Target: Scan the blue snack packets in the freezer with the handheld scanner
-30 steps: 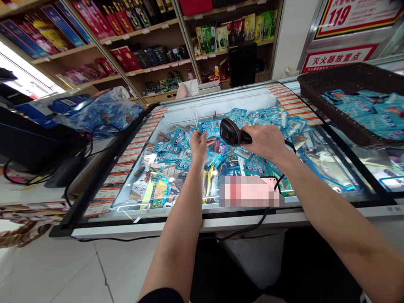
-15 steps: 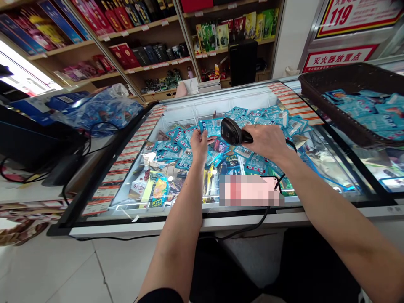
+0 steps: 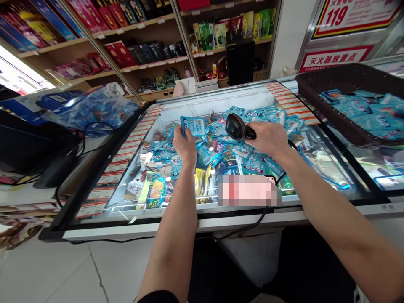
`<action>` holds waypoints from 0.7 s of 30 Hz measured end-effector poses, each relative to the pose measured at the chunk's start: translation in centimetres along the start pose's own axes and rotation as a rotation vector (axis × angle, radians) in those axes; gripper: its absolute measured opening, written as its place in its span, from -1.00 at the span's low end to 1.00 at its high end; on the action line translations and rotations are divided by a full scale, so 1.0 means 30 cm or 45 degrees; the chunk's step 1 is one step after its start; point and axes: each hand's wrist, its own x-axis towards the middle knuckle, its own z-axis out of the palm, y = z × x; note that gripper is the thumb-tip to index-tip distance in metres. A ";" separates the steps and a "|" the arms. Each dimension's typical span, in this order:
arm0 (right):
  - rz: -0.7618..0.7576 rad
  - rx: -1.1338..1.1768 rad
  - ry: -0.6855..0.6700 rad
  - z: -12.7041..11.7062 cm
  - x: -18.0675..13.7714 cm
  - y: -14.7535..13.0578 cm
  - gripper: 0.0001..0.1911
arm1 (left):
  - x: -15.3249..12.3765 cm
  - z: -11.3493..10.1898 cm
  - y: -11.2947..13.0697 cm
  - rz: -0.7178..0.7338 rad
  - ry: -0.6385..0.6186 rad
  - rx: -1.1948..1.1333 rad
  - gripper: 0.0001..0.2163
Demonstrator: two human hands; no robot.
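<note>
My left hand (image 3: 185, 145) is closed on the edge of a blue snack packet (image 3: 195, 125), which has a white label panel facing up. My right hand (image 3: 268, 138) is wrapped round the handle of a black barcode scanner (image 3: 236, 126); its head points left, a short way to the right of the packet. Below both hands, many similar blue packets (image 3: 254, 162) lie spread over the glass top of a chest freezer (image 3: 94, 227). A black cable runs from the scanner down past the freezer's front edge.
A brown basket (image 3: 334, 71) holding blue packets stands at the right. At the left are a clear plastic bag (image 3: 107, 105) of blue packets and a black device (image 3: 28, 139). A partly blurred pink phone (image 3: 249, 191) lies near the front edge. Stocked shelves (image 3: 142, 25) rise behind.
My left hand has moved left with the blue packet, away from the scanner. The scanner in my right hand has shifted only slightly, and the packet's label now shows more fully.
</note>
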 end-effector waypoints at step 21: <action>0.077 -0.032 -0.038 -0.003 0.006 0.023 -0.63 | -0.029 0.009 -0.036 0.615 -0.540 0.521 -0.73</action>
